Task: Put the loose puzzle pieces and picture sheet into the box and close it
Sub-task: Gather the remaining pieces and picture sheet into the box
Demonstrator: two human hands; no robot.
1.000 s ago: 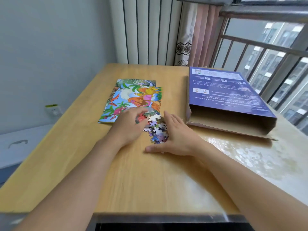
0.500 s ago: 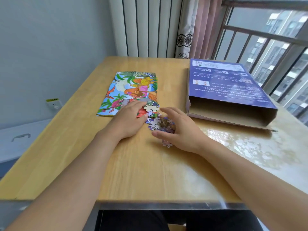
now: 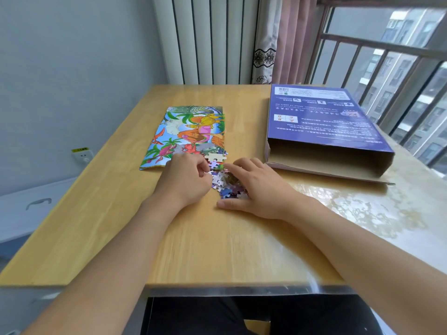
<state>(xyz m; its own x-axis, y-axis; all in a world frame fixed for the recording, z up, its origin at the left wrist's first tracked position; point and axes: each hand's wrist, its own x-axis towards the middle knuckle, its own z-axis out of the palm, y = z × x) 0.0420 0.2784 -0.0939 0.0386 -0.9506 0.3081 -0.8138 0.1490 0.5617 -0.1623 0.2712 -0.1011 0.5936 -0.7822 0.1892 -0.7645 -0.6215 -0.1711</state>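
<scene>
My left hand [image 3: 186, 180] and right hand [image 3: 256, 189], fingers loosely curved, cup the pieces [image 3: 223, 181] left of the box [image 3: 324, 124].

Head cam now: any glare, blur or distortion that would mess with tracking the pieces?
Head view: daylight from the window puts mottled glare on the table's right side, clear of the puzzle pieces. Wide-angle bending shows in the near table edge and forearms. The pile is small and soft, single pieces hard to separate; left hand and right hand cover its flanks.
</scene>
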